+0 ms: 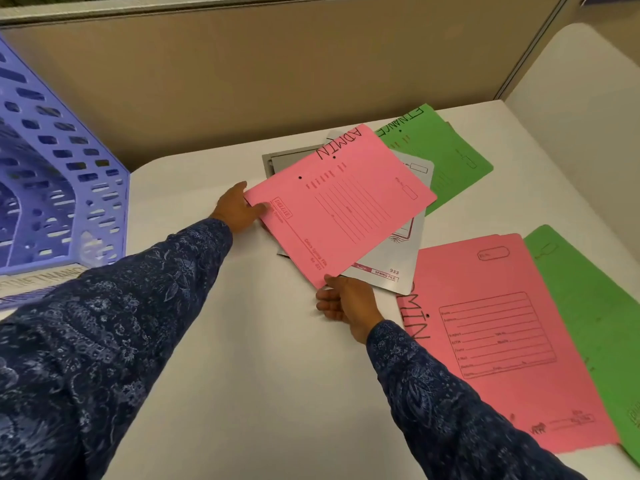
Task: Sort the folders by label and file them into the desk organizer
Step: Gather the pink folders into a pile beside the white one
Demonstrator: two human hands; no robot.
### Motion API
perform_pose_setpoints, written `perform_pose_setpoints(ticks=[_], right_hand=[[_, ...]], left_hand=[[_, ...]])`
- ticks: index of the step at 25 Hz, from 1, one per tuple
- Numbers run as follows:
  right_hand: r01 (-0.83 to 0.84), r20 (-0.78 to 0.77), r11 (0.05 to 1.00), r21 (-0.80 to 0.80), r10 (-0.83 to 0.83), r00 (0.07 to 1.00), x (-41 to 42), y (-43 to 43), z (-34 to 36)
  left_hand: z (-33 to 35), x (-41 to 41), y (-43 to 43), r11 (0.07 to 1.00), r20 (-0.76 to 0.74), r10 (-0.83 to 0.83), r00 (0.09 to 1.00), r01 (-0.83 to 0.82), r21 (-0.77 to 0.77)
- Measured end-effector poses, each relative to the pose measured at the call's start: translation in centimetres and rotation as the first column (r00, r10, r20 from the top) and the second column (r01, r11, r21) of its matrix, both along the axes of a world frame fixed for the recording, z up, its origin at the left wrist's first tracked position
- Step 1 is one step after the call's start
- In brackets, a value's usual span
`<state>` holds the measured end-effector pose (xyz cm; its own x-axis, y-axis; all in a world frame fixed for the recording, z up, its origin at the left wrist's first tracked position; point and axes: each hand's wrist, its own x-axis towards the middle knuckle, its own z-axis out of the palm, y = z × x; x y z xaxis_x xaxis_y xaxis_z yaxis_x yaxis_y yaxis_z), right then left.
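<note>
The white worktop carries everything. At its left stands the purple perforated desk organizer, a paper strip at its foot reading what looks like "FINANC", presumably naming a slot. On the right, a pink folder hand-lettered "ADMIN" lies flat over a plain green folder, seemingly set aside as sorted. Further back is the unsorted heap: a green folder marked "FINANCE", a white file printed "933 SPRING FILE", and a grey one beneath. Tilted above the heap is a second pink "ADMIN" folder, boxed "DELUXE", probably lifted to read its label. The left hand grips its near-left corner, thumb on top. The right hand only touches the lower corner with its thumb, fingers loosely curled and clear of the paper.
</note>
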<state>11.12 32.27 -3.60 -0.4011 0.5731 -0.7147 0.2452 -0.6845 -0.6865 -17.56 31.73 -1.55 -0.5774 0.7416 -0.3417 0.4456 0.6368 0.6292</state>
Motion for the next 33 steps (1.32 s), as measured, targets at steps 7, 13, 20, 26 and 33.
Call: perform_pose_setpoints(ticks=[7, 13, 20, 26, 33], right_hand=[[-0.059, 0.125, 0.984, 0.171, 0.038, 0.991, -0.8, -0.1, 0.2], [0.01, 0.018, 0.969, 0.246, -0.015, 1.0, 0.6, -2.4, 1.0], [0.019, -0.078, 0.953, 0.303, 0.005, 0.997, 3.8, -5.7, 2.5], [0.156, -0.163, 0.968, 0.198, -0.124, 0.979, 6.2, -8.1, 3.6], [0.04, -0.195, 0.981, 0.189, -0.002, 0.981, 8.4, -13.0, 3.1]], left_hand=[[0.3, 0.6, 0.0, 0.968, 0.051, 0.127, 0.991, -0.134, 0.213], [1.1, 1.8, -3.6, 0.91, 0.354, 0.258, 0.899, -0.349, 0.223], [2.4, 6.4, -12.8, 0.793, 0.603, 0.297, 0.74, -0.543, 0.275], [3.1, 10.7, -22.3, 0.736, 0.692, 0.24, 0.681, -0.592, 0.328], [2.2, 15.6, -32.4, 0.653, 0.778, 0.239, 0.581, -0.689, 0.314]])
